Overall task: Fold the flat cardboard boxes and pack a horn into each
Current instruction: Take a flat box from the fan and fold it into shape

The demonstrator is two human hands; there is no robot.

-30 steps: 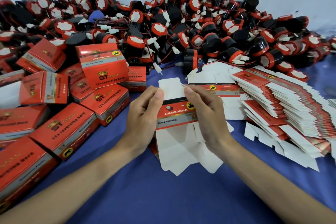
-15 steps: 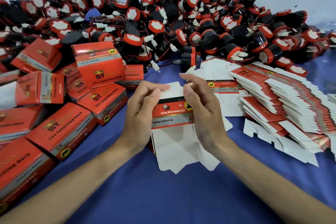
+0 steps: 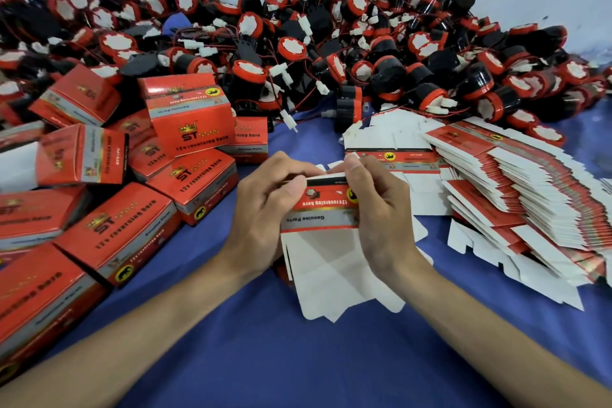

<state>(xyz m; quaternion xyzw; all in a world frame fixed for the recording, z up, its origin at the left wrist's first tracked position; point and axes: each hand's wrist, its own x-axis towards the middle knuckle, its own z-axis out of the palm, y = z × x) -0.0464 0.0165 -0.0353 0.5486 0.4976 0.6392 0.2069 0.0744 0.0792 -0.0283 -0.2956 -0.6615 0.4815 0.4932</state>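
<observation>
A flat red, grey and white cardboard box is held upright over the blue cloth, its white bottom flaps hanging toward me. My left hand grips its left edge with curled fingers and the thumb on the red panel. My right hand grips the right edge, fingers curled over the top flap. A stack of flat boxes lies fanned out on the right. A big heap of red-and-black horns with white connectors fills the back.
Several folded red boxes are piled on the left, reaching the near left corner. More flat boxes lie just behind my hands. Blue cloth covers the surface in front of me. A pale wall stands behind the horns.
The box's white top flap, standing up before, is now bent down under my curled fingers. Both hands closed in on the top edge.
</observation>
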